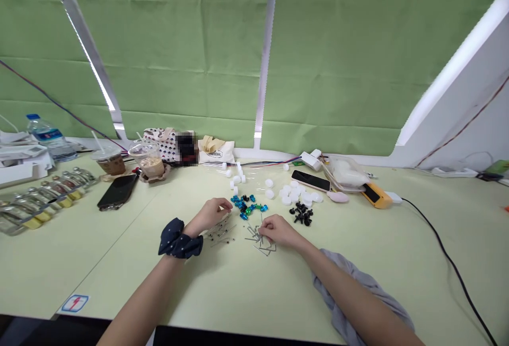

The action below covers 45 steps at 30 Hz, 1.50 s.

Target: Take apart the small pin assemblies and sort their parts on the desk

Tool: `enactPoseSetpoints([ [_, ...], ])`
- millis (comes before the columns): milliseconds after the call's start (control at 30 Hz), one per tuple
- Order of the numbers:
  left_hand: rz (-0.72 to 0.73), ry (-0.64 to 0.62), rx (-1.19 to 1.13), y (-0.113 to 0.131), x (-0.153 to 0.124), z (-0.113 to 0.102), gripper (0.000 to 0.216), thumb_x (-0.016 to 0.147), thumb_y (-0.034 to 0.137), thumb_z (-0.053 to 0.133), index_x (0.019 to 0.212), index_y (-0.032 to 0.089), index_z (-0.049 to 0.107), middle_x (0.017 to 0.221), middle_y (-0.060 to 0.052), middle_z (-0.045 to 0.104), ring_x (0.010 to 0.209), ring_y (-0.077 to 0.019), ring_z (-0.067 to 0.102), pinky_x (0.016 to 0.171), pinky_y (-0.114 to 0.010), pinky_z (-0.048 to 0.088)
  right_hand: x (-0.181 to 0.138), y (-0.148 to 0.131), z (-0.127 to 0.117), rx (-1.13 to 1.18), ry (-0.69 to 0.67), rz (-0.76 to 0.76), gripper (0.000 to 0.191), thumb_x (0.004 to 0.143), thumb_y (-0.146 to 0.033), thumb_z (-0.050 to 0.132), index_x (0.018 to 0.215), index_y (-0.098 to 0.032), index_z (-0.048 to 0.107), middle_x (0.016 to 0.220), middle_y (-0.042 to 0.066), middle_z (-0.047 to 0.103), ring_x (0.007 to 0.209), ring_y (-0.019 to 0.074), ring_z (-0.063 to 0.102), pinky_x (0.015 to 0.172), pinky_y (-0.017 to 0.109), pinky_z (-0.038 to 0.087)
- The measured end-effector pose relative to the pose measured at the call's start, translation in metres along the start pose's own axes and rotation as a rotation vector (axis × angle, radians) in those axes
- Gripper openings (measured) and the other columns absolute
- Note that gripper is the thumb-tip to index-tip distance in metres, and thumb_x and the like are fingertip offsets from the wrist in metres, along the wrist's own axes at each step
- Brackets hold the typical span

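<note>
My left hand (pixel 210 214) is closed, its fingertips curled together at the left edge of the blue and green glossy plastic pieces (pixel 243 205). What those fingertips hold, if anything, is too small to make out. Under and beside this hand lie thin metal pins with small dark tips (pixel 220 233). My right hand (pixel 279 230) pinches at a loose pile of bent metal rods (pixel 264 249), and one thin metal rod (pixel 261 219) seems to stick up from its fingers. Small black plastic parts (pixel 302 214) form a heap to the right.
White round caps (pixel 296 195) lie behind the black parts, near a phone (pixel 310 180) and a yellow device (pixel 376 196) with a black cable. At left stand iced drinks (pixel 150 166), another phone (pixel 118 192) and a row of small bottles (pixel 43 200). A green curtain hangs behind.
</note>
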<state>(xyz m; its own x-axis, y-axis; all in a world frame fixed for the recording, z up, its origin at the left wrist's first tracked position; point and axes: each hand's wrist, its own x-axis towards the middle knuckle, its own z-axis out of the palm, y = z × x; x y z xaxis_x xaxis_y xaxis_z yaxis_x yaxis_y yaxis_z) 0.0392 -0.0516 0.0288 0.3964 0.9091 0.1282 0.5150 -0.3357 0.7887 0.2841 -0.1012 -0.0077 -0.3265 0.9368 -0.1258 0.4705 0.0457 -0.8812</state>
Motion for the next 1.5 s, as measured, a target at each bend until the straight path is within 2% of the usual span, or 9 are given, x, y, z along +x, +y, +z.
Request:
enactPoseSetpoints([
  [200, 0.011, 0.170, 0.126, -0.010, -0.034, 0.013, 0.023, 0.077, 0.022, 0.045, 0.083, 0.018, 0.067, 0.078, -0.006, 0.067, 0.068, -0.0175, 0.057, 0.066, -0.029, 0.043, 0.000, 0.002, -0.001, -0.018, -0.023, -0.014, 0.021, 0.074, -0.032, 0.056, 0.062, -0.015, 0.058, 0.045, -0.003, 0.053, 0.040, 0.0087, 0.045, 0.045, 0.020, 0.037],
  [367, 0.109, 0.255, 0.260, -0.010, -0.052, 0.029, 0.026, 0.085, 0.033, 0.045, 0.095, 0.021, 0.066, 0.096, -0.009, 0.064, 0.101, -0.0254, 0.050, 0.086, -0.039, 0.039, -0.001, 0.003, -0.002, -0.031, -0.045, -0.031, 0.023, 0.074, -0.034, 0.056, 0.061, -0.016, 0.057, 0.044, -0.003, 0.053, 0.040, 0.0085, 0.045, 0.046, 0.020, 0.037],
  [500, 0.127, 0.165, 0.471, -0.005, -0.062, 0.032, 0.040, 0.087, 0.044, 0.041, 0.122, 0.029, 0.052, 0.136, -0.007, 0.042, 0.127, -0.0304, 0.028, 0.100, -0.051, 0.023, 0.000, 0.004, -0.003, -0.001, -0.064, -0.040, 0.024, 0.074, -0.036, 0.056, 0.062, -0.015, 0.057, 0.044, -0.003, 0.052, 0.041, 0.0088, 0.045, 0.045, 0.020, 0.036],
  [600, 0.131, 0.014, 0.560, -0.010, -0.066, 0.034, 0.050, 0.087, 0.049, 0.038, 0.134, 0.033, 0.036, 0.145, -0.005, 0.027, 0.133, -0.0323, 0.018, 0.102, -0.056, 0.016, 0.001, 0.005, -0.004, 0.012, -0.081, -0.045, 0.024, 0.074, -0.036, 0.057, 0.063, -0.015, 0.058, 0.045, -0.003, 0.052, 0.041, 0.0090, 0.046, 0.044, 0.020, 0.036],
  [700, 0.123, -0.054, 0.645, -0.019, -0.069, 0.033, 0.050, 0.090, 0.050, 0.029, 0.137, 0.034, 0.030, 0.146, -0.002, 0.026, 0.135, -0.0283, 0.016, 0.105, -0.053, 0.017, 0.001, 0.007, -0.006, -0.009, -0.088, -0.044, 0.025, 0.074, -0.037, 0.057, 0.064, -0.014, 0.060, 0.045, -0.002, 0.052, 0.042, 0.0089, 0.046, 0.044, 0.019, 0.035],
  [833, 0.124, -0.043, 0.732, -0.032, -0.076, 0.022, 0.050, 0.091, 0.050, 0.025, 0.138, 0.033, 0.029, 0.147, 0.001, 0.024, 0.135, -0.0246, 0.018, 0.106, -0.045, 0.023, 0.001, 0.007, -0.007, -0.031, -0.104, -0.027, 0.026, 0.075, -0.038, 0.057, 0.066, -0.013, 0.061, 0.047, -0.001, 0.054, 0.043, 0.0092, 0.047, 0.045, 0.019, 0.036],
  [1133, 0.096, -0.072, 0.782, -0.048, -0.089, -0.004, 0.048, 0.092, 0.046, 0.023, 0.139, 0.034, 0.026, 0.148, -0.001, 0.020, 0.135, -0.0251, 0.018, 0.105, -0.047, 0.024, -0.002, 0.003, -0.015, -0.004, -0.179, -0.021, 0.023, 0.075, -0.034, 0.056, 0.071, -0.013, 0.063, 0.053, 0.001, 0.061, 0.044, 0.0080, 0.046, 0.046, 0.019, 0.033],
  [1333, 0.046, -0.051, 0.822, -0.035, -0.081, 0.000, 0.044, 0.093, 0.039, 0.023, 0.137, 0.034, 0.031, 0.148, -0.004, 0.021, 0.134, -0.0310, 0.018, 0.101, -0.060, 0.019, -0.006, 0.000, -0.017, -0.021, -0.186, -0.017, 0.021, 0.075, -0.031, 0.055, 0.072, -0.012, 0.063, 0.053, 0.001, 0.062, 0.043, 0.0078, 0.046, 0.045, 0.018, 0.032],
  [1500, 0.176, -0.004, 0.750, -0.011, -0.055, 0.017, 0.040, 0.090, 0.032, 0.037, 0.130, 0.030, 0.041, 0.143, -0.007, 0.028, 0.130, -0.0289, 0.027, 0.101, -0.052, 0.027, -0.006, 0.000, -0.017, -0.087, -0.186, -0.033, 0.019, 0.074, -0.029, 0.054, 0.071, -0.013, 0.063, 0.053, 0.001, 0.062, 0.047, 0.0091, 0.050, 0.048, 0.018, 0.037],
])
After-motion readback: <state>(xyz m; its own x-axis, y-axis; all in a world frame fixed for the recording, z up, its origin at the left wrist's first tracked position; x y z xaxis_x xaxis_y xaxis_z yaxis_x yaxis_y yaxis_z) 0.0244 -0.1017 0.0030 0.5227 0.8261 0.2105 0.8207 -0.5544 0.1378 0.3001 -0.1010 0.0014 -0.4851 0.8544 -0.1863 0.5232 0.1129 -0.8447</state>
